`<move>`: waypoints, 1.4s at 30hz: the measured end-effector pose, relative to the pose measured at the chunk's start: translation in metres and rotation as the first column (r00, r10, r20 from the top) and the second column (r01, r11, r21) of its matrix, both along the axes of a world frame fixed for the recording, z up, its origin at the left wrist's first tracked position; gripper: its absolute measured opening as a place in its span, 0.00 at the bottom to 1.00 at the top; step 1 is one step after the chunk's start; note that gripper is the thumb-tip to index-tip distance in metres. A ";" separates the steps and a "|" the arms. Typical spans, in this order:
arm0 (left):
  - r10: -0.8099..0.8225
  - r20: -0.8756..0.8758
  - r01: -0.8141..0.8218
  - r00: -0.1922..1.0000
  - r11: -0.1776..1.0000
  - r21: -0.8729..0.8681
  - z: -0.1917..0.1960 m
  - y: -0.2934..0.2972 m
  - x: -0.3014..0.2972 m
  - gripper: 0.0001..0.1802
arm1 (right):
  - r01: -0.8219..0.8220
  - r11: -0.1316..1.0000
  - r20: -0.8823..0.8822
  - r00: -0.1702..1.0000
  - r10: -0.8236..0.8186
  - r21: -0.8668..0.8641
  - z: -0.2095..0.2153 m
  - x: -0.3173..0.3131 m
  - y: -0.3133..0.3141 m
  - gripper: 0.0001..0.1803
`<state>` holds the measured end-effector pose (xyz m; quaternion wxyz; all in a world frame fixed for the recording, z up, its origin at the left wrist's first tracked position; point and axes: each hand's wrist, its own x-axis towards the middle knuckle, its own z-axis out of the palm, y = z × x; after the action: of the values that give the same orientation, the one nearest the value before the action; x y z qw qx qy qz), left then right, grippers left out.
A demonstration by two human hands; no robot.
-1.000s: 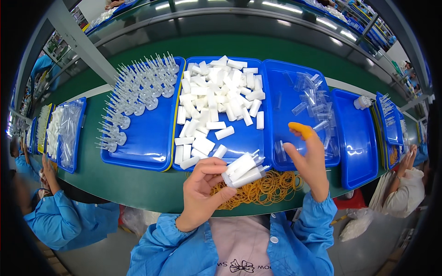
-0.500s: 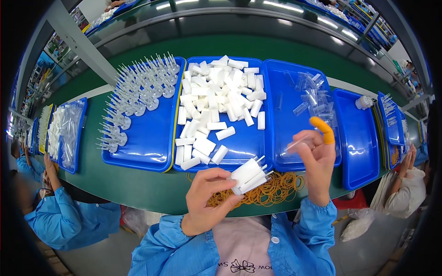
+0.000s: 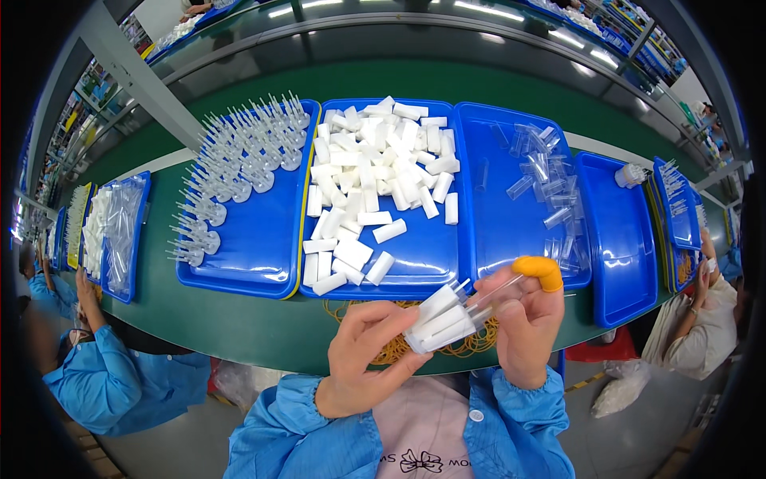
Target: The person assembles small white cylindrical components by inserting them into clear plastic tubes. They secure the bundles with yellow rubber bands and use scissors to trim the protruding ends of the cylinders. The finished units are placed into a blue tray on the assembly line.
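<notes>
My left hand (image 3: 359, 355) is closed around a pronged clear holder carrying white blocks (image 3: 443, 321), tilted up to the right. Between the fingers of my right hand (image 3: 531, 327) is a clear plastic tube (image 3: 485, 306), its near end at the prongs of that holder; whether it is over one of them I cannot tell. One fingertip of this hand wears an orange finger cot (image 3: 536, 270). Below both hands, partly hidden by them, lies a pile of tan rubber bands (image 3: 477, 345).
Blue trays line the green table: one with pronged clear bases (image 3: 239, 156), one with loose white blocks (image 3: 383, 156), one with clear tubes (image 3: 542, 168). A further blue tray (image 3: 626, 263) holds a single clustered piece (image 3: 629, 176). Co-workers (image 3: 120, 367) sit to either side.
My right hand has come down and left, bringing the clear tube to the holder's prongs. The left hand has shifted slightly right and down with the holder.
</notes>
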<state>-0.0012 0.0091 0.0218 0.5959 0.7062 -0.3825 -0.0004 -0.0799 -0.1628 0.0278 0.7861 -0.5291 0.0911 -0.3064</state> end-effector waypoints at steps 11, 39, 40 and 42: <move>-0.124 0.100 0.117 0.987 0.990 0.076 0.005 0.001 -0.001 0.28 | 0.074 0.983 0.054 0.996 -0.065 -0.168 0.006 -0.007 0.005 0.24; -0.265 -0.533 0.123 0.803 0.950 -0.287 -0.020 -0.003 0.011 0.23 | -0.091 0.916 -0.279 0.960 -0.024 -0.391 0.018 0.009 -0.033 0.12; -0.311 -0.573 0.112 0.758 0.928 -0.356 -0.021 -0.004 0.010 0.22 | -0.062 0.943 -0.269 0.963 -0.030 -0.328 0.018 0.010 -0.030 0.12; -0.360 -0.572 0.124 0.736 0.904 -0.409 -0.022 -0.002 0.012 0.23 | -0.009 0.981 -0.249 0.968 -0.040 -0.195 0.016 0.009 -0.021 0.12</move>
<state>0.0111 0.0069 0.0000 0.7979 0.4915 -0.2422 -0.2512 -0.0714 -0.1840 0.0434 0.7103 -0.6372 0.1638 -0.2503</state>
